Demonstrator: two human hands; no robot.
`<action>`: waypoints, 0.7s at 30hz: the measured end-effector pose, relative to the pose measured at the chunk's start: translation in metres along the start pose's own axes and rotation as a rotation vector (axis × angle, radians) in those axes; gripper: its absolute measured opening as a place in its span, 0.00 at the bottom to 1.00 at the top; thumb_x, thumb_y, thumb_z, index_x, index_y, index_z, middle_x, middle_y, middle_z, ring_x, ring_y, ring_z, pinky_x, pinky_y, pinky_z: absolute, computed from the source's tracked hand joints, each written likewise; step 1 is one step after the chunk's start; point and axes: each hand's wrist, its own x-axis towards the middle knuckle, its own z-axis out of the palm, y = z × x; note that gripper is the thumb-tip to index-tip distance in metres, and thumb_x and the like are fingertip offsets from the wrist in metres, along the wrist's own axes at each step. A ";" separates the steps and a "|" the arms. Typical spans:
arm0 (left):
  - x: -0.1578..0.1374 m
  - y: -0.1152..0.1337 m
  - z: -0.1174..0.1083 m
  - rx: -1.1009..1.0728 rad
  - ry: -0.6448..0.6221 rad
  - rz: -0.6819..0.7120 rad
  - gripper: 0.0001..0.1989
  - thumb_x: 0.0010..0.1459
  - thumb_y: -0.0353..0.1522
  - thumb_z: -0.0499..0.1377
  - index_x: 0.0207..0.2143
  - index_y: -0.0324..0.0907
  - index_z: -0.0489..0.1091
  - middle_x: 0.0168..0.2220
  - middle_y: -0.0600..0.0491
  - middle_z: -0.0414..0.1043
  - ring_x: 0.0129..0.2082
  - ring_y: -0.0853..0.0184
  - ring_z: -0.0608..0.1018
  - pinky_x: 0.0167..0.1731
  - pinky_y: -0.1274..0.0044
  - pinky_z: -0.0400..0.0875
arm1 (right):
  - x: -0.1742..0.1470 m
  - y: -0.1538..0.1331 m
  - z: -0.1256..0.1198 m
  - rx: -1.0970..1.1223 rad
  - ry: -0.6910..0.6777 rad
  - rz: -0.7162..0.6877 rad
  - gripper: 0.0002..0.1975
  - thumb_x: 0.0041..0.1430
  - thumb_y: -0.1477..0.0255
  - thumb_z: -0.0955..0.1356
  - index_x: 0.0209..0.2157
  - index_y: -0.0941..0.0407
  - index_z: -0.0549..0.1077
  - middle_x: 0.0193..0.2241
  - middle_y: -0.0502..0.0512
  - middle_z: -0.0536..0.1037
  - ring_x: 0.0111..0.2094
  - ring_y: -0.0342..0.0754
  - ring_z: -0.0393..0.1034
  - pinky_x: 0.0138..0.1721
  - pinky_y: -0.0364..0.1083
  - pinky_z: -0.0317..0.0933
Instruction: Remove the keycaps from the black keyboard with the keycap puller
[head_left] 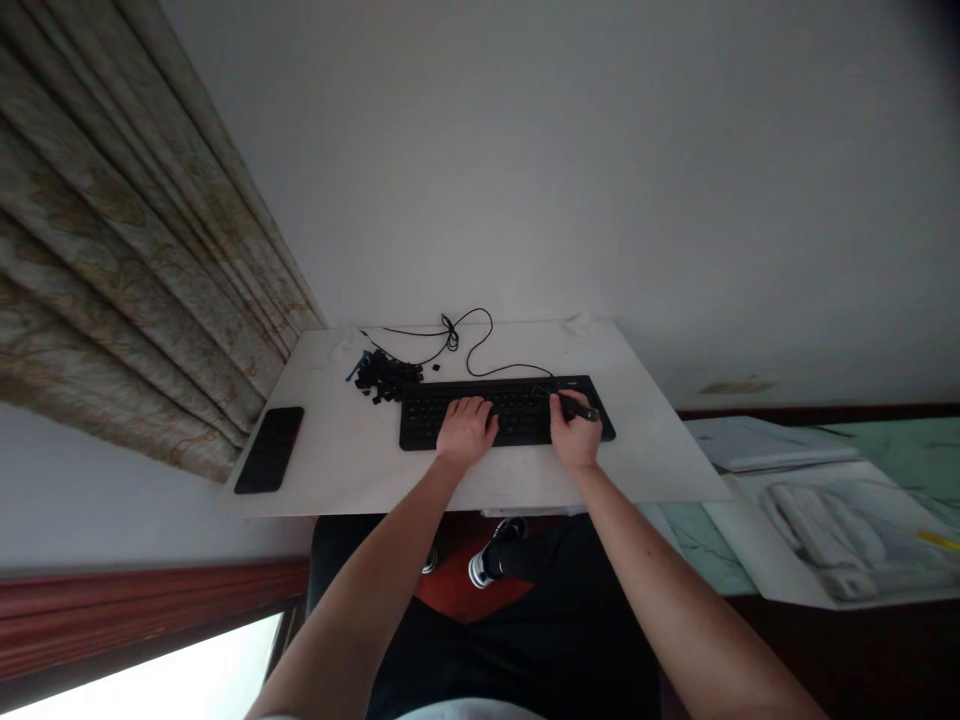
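Beneath the fingers of left hand (466, 432) and right hand (576, 434), the keyboard (519, 424) lies lengthwise left to right. The right grips a tool (579, 406), pointing leftward; whether the left grasps anything, I cannot tell.

The head view looks forward and down on the table (645, 465) from its near side. Both long edges show.

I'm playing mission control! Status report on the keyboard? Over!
Left hand on keyboard. Right hand holding dark tool. Black pieces heaped alongside; cable behind, not blocking.
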 end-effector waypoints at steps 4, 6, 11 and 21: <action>0.001 -0.001 0.001 -0.010 0.006 -0.004 0.14 0.66 0.36 0.54 0.50 0.42 0.69 0.48 0.46 0.74 0.49 0.57 0.73 0.52 0.64 0.65 | 0.009 -0.020 0.002 0.140 -0.197 0.117 0.17 0.62 0.57 0.66 0.38 0.57 0.75 0.27 0.59 0.81 0.31 0.54 0.78 0.37 0.50 0.71; 0.002 -0.001 0.001 -0.015 0.006 -0.010 0.16 0.66 0.38 0.55 0.52 0.41 0.68 0.48 0.45 0.74 0.50 0.56 0.73 0.52 0.64 0.65 | 0.014 -0.031 0.006 0.241 -0.390 0.176 0.16 0.61 0.58 0.67 0.36 0.57 0.75 0.27 0.58 0.81 0.29 0.53 0.79 0.31 0.48 0.72; 0.003 -0.001 0.001 -0.006 -0.004 -0.009 0.17 0.65 0.40 0.55 0.52 0.41 0.68 0.48 0.45 0.73 0.49 0.55 0.72 0.50 0.63 0.65 | 0.025 -0.049 0.017 0.205 -0.664 0.185 0.10 0.59 0.64 0.70 0.32 0.57 0.75 0.24 0.57 0.80 0.25 0.51 0.78 0.27 0.45 0.71; 0.003 -0.003 0.002 -0.017 -0.007 -0.010 0.10 0.66 0.35 0.54 0.46 0.42 0.70 0.45 0.47 0.73 0.47 0.57 0.73 0.50 0.65 0.66 | 0.043 -0.056 0.022 0.163 -0.841 0.112 0.08 0.59 0.69 0.70 0.29 0.58 0.75 0.21 0.54 0.79 0.21 0.47 0.76 0.24 0.43 0.69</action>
